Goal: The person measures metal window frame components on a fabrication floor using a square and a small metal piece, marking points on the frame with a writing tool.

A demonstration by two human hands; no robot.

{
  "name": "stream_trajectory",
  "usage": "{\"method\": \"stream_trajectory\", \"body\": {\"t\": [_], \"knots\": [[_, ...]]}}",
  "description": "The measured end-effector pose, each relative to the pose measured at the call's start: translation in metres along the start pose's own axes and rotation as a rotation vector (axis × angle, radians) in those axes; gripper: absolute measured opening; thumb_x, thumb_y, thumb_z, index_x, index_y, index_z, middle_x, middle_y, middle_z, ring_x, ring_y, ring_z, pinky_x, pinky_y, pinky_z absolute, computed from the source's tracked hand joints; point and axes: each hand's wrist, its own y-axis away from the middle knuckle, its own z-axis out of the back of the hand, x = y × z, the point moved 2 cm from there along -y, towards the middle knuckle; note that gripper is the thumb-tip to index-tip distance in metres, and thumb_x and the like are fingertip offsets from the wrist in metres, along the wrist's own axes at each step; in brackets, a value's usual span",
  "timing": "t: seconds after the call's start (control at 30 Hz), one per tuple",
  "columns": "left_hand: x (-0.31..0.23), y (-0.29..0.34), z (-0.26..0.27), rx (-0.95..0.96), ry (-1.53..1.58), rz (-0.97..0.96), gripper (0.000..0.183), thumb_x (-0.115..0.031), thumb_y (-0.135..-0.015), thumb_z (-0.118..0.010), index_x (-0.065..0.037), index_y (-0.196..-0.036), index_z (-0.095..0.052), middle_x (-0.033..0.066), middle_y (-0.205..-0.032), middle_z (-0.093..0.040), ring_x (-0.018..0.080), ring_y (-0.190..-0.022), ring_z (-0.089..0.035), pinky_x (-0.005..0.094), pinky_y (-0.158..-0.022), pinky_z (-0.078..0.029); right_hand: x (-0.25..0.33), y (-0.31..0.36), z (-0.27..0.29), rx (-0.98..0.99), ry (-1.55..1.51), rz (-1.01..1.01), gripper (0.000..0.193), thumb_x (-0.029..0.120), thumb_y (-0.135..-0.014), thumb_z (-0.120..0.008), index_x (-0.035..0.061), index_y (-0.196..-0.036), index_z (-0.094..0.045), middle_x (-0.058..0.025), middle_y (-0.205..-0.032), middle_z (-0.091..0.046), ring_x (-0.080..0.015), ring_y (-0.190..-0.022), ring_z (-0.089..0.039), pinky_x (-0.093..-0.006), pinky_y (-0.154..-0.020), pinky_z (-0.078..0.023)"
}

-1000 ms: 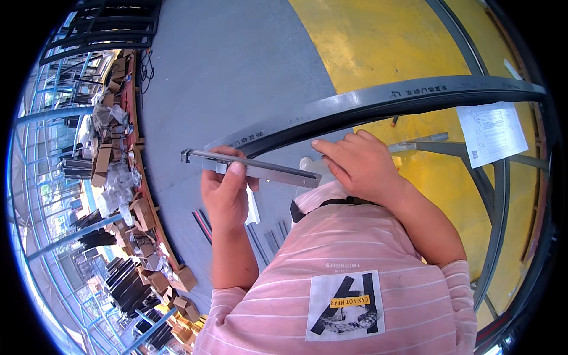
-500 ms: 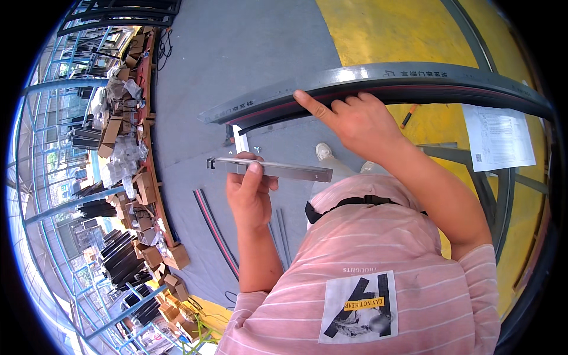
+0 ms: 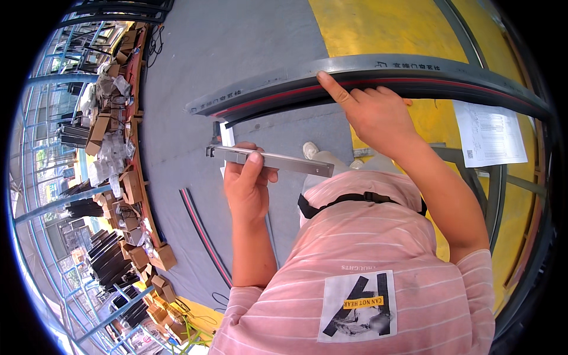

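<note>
At frame centre, the right hand (image 3: 378,115) is now fingering the grey frame (image 3: 367,68) higher up, while the left hand (image 3: 247,183) is gripping the metal bar (image 3: 272,160).

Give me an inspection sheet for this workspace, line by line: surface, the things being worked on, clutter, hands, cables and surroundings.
Surface: grey floor with yellow painted areas.
Job's things: long curved grey profile with a red strip along its lower edge; flat grey metal bar.
Clutter: cardboard boxes and bagged parts along the left edge; a printed sheet on the right.
Hands: left hand grips the metal bar, thumb on top; right hand presses its forefinger on the profile's red strip.
Cables: red and black strips lie on the floor; dark cable near the top left.
Surroundings: blue metal racking at left.
</note>
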Motion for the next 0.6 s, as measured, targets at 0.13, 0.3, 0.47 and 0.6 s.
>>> {"method": "stream_trajectory", "body": {"t": [0.13,0.3,0.47,0.6], "knots": [[-0.015,-0.004,-0.018,0.056,-0.013,-0.029,0.036,-0.016,-0.087,-0.072,0.002,-0.112,-0.053,0.0096,-0.089,-0.059,0.0202,-0.067,-0.062,0.0296,-0.055,-0.049,0.01,0.007,0.026,0.157,-0.35,-0.249,0.068,0.011,-0.085,-0.063,0.0164,-0.149,-0.039,-0.0046,-0.072,-0.06,-0.0211,-0.061,-0.059,-0.0331,-0.059,-0.046],[-0.04,-0.019,-0.043,0.108,-0.086,-0.075,0.037,-0.014,-0.086,-0.072,0.003,-0.113,-0.054,0.0103,-0.091,-0.06,0.0204,-0.07,-0.063,0.0293,-0.056,-0.051,0.016,0.015,0.037,0.42,-1.41,-0.626,0.044,0.025,-0.09,-0.07,0.0042,-0.126,-0.055,0.0018,-0.071,-0.058,-0.0089,-0.061,-0.054,-0.0254,-0.056,-0.044],[-0.058,-0.044,-0.065,0.168,-0.196,-0.008,0.044,-0.018,-0.084,-0.076,0.004,-0.115,-0.054,0.0105,-0.091,-0.062,0.0203,-0.074,-0.065,0.029,-0.057,-0.052,0.015,0.008,0.033,0.555,-1.703,-0.671,0.035,0.025,-0.085,-0.075,0.0019,-0.107,-0.06,0.0014,-0.066,-0.055,-0.0055,-0.057,-0.051,-0.021,-0.052,-0.041],[-0.073,-0.067,-0.071,0.093,-0.726,-0.028,0.045,-0.029,-0.082,-0.08,0.002,-0.106,-0.061,0.0051,-0.081,-0.064,0.0148,-0.071,-0.062,0.0273,-0.061,-0.05,0.018,-0.006,0.03,0.421,-1.678,-0.788,0.031,0.023,-0.084,-0.077,0.002,-0.1,-0.062,0.002,-0.064,-0.054,-0.0047,-0.054,-0.048,-0.0212,-0.049,-0.038]]}}
